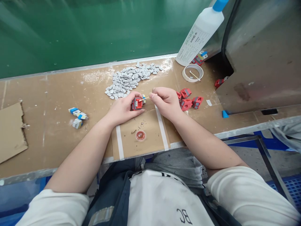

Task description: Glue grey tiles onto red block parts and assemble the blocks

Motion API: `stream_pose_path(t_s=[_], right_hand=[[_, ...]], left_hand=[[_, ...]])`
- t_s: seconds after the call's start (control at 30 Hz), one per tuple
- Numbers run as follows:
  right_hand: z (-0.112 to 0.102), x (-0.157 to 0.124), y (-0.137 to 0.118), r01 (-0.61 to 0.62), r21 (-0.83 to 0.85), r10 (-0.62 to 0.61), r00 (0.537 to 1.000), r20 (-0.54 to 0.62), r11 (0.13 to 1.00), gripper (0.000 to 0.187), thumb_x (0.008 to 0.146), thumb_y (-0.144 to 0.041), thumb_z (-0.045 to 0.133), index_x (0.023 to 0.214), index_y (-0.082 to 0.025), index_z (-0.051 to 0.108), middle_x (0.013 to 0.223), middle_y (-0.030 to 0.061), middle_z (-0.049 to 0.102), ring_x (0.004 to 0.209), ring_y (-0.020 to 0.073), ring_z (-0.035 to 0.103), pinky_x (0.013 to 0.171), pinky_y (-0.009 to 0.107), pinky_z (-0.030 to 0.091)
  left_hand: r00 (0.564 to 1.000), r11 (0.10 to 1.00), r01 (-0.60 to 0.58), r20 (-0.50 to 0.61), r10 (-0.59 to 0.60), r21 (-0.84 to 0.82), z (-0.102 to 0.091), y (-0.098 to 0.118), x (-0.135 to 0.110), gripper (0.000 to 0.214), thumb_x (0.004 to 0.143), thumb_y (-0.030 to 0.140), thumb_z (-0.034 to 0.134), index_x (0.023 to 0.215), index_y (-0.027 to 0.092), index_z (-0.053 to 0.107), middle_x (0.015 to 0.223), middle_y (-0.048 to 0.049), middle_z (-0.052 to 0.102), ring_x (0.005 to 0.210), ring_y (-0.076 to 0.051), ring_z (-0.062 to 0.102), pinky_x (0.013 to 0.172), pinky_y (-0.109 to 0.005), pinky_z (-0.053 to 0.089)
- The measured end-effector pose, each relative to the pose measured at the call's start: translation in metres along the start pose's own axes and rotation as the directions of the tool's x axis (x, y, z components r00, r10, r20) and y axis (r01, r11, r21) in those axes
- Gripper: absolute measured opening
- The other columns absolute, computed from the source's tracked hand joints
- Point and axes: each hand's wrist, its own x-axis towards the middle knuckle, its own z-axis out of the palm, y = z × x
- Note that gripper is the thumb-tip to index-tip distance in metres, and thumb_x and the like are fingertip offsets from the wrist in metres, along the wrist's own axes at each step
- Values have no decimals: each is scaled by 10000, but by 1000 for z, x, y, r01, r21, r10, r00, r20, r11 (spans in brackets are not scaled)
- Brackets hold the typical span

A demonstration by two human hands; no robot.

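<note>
My left hand [124,108] is closed around a red and grey plastic toy part [136,103], held above the table. A thin pale stick [145,98] is pinched in my right hand [166,102], its far end at the red part; whether it touches cannot be made out. Beside my left fingers shows a small white, blue and yellow piece [144,99], partly hidden. A small clear dish of reddish-brown stuff [140,135] stands below the hands on a taped cardboard sheet [150,147].
Many small grey pieces [128,78] lie heaped behind my hands. Several red parts [187,103] lie to the right. White-blue parts [78,117] and torn cardboard [13,131] are left. A tape roll [185,78], tall glue bottle [199,34] and metal housing [261,62] stand right.
</note>
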Motion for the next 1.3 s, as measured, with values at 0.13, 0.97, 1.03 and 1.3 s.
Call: stream_pose_path(t_s=[0.13, 0.97, 1.03, 1.3], right_hand=[[0, 0, 0, 4, 16, -4, 1000, -7, 1000, 494, 1002, -396, 565, 656, -235, 253, 631, -50, 253, 603, 117, 244, 611, 312, 221], [2, -1, -1, 75, 14, -76, 987, 140, 997, 480, 1055, -414, 538, 667, -224, 328, 628, -45, 326, 600, 116, 316, 613, 294, 274], [2, -1, -1, 91, 18, -93, 987, 131, 996, 472, 1062, -407, 531, 671, -224, 340, 634, -45, 330, 600, 117, 321, 614, 295, 276], [2, -1, 2, 75, -13, -75, 996, 49, 997, 500, 1068, -432, 534, 684, -235, 280, 651, -46, 288, 610, 123, 299, 613, 304, 249]], left_hand=[[1000, 1000, 0, -1, 0, -29, -1, 0, 0, 527, 862, 548, 764, 1283, 284, 587, 1061, 6, 765, 928, -234, 723, 803, -323, 468], [1000, 993, -5, -24, 2, -115, 0, -1, 1, 464, 846, 487, 750, 1220, 271, 580, 1002, 3, 736, 819, -200, 677, 766, -310, 491], [1000, 994, -9, -26, 6, -113, 0, -1, 1, 472, 847, 495, 752, 1225, 268, 582, 1009, 1, 740, 821, -199, 679, 770, -310, 488], [1000, 999, 7, -23, -8, -44, 0, 0, 1, 515, 845, 527, 768, 1253, 266, 592, 986, 14, 747, 838, -213, 692, 773, -310, 466]])
